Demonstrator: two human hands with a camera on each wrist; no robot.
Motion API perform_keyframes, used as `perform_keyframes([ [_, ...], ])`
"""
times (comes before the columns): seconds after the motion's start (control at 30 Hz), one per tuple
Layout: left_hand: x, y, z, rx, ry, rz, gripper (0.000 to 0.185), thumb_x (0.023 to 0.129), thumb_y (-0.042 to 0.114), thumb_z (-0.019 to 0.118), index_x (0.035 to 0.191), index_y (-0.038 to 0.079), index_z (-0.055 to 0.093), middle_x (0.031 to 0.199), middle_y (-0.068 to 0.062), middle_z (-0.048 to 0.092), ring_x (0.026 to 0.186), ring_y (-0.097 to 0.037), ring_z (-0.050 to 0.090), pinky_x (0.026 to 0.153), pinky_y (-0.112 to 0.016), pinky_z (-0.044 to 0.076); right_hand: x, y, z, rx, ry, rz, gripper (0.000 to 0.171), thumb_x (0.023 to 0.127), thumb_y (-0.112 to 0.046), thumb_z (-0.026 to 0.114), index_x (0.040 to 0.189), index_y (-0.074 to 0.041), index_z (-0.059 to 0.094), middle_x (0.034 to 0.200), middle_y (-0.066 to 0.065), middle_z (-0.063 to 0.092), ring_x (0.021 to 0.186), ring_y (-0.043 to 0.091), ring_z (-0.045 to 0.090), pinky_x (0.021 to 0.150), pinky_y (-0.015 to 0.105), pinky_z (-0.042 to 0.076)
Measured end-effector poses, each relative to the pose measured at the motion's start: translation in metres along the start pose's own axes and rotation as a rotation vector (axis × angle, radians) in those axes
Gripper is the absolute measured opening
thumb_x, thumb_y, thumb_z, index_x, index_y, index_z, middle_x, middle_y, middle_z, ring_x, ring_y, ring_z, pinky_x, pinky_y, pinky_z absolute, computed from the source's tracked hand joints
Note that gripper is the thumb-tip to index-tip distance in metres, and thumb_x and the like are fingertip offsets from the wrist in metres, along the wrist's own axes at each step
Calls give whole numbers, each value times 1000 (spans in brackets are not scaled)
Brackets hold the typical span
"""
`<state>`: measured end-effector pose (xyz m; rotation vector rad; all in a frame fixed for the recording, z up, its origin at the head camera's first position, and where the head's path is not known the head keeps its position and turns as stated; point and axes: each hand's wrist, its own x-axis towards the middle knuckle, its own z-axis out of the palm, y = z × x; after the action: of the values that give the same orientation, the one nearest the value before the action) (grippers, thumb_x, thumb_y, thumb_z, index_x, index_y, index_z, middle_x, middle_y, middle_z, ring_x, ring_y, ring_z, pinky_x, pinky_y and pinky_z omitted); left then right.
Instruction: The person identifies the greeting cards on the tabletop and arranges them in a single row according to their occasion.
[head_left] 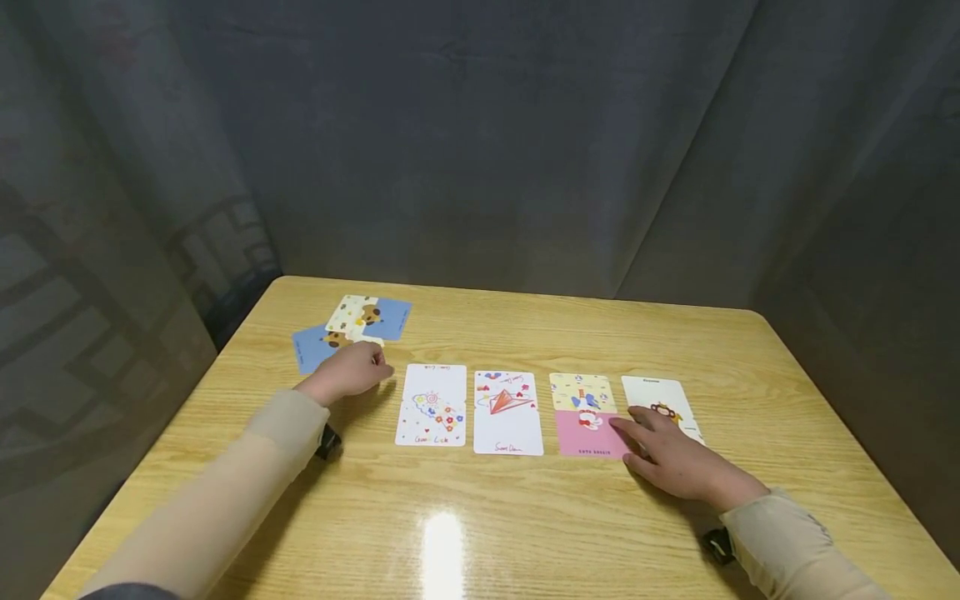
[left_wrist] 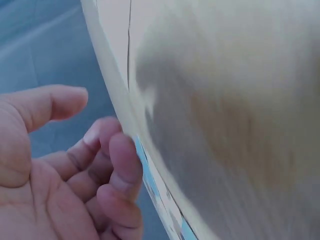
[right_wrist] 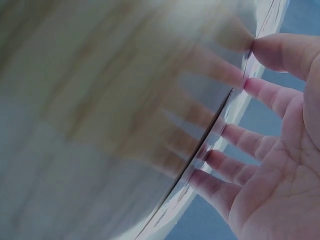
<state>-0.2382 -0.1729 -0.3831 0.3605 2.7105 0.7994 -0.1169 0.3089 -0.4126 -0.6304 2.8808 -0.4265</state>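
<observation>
My left hand (head_left: 348, 373) hovers at the near side of two overlapping blue-and-cream cards (head_left: 392, 318) printed with a brown dog. Its fingers are loosely bent, and the left wrist view shows a gap between thumb and fingertips with nothing in it. With fingers spread, my right hand (head_left: 671, 454) rests fingertips on the yellow-and-pink card (head_left: 585, 433) and on the white monkey card (head_left: 651, 392), partly covering the latter. In the right wrist view the fingertips (right_wrist: 255, 89) meet the card surface. Further left in the row lie a paper-plane card (head_left: 508, 429) and a flower-drawing card (head_left: 423, 417).
The cards lie flat on a light wooden table (head_left: 540, 533) with rounded far corners. Dark grey curtains (head_left: 480, 150) stand behind it and along both sides. A bright light reflection shows on the near tabletop.
</observation>
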Motion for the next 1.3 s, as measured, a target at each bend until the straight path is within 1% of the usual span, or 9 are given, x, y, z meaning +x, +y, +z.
perform_keyframes([
  [0.17,6,-23,-23,-60,85,-114,24,105,24,53,95,2,51,73,-7,47,60,-19,40,62,-38,37,0,1,0,1,-9,6,53,99,-26,70,145,-2,56,147,35,42,136,61,36,102,72,36],
  [0.27,8,-34,-33,-71,133,-167,32,104,26,50,109,-6,49,86,-17,49,68,-26,44,67,-43,40,1,1,0,-2,-12,5,54,99,-26,69,145,-2,56,148,35,42,136,61,36,102,72,36],
  [0.37,11,-40,-38,-36,166,-204,49,102,29,51,128,-13,44,111,-31,49,91,-42,49,78,-54,43,1,1,0,0,-12,4,54,99,-26,69,145,-2,55,148,35,42,136,61,36,102,72,36],
  [0.43,15,-43,-39,-4,176,-223,60,101,31,54,138,-15,41,129,-38,42,111,-51,43,88,-61,41,1,1,0,4,-10,2,54,99,-26,69,145,-2,55,148,35,42,136,61,36,102,72,36],
  [0.53,22,-48,-38,67,135,-217,69,102,36,57,148,-11,38,142,-43,32,127,-60,32,97,-69,34,1,-1,0,11,-4,-1,53,100,-25,69,145,-1,56,147,35,42,135,61,37,101,72,37],
  [0.67,30,-55,-37,180,36,-166,71,103,42,58,157,-1,38,152,-42,22,135,-64,22,100,-74,26,2,-3,0,19,0,-7,52,100,-25,68,145,-1,56,147,35,42,135,60,38,101,71,37],
  [0.83,34,-61,-37,237,-20,-153,67,106,41,54,157,1,39,155,-41,21,138,-65,20,103,-77,23,3,-5,1,14,1,-6,52,100,-25,68,145,-1,56,148,34,42,136,59,38,102,71,37],
  [1.13,39,-68,-43,243,-8,-156,60,104,33,53,153,0,45,152,-39,30,134,-64,28,101,-77,27,2,-4,-1,12,-7,14,54,99,-26,69,145,-1,56,148,34,43,136,58,39,102,70,37],
  [1.3,46,-62,-45,171,37,-212,48,103,37,55,127,-4,60,137,-38,42,124,-62,37,97,-74,31,0,-3,0,6,-10,20,53,99,-26,69,145,-1,56,147,34,43,135,58,39,102,70,38],
])
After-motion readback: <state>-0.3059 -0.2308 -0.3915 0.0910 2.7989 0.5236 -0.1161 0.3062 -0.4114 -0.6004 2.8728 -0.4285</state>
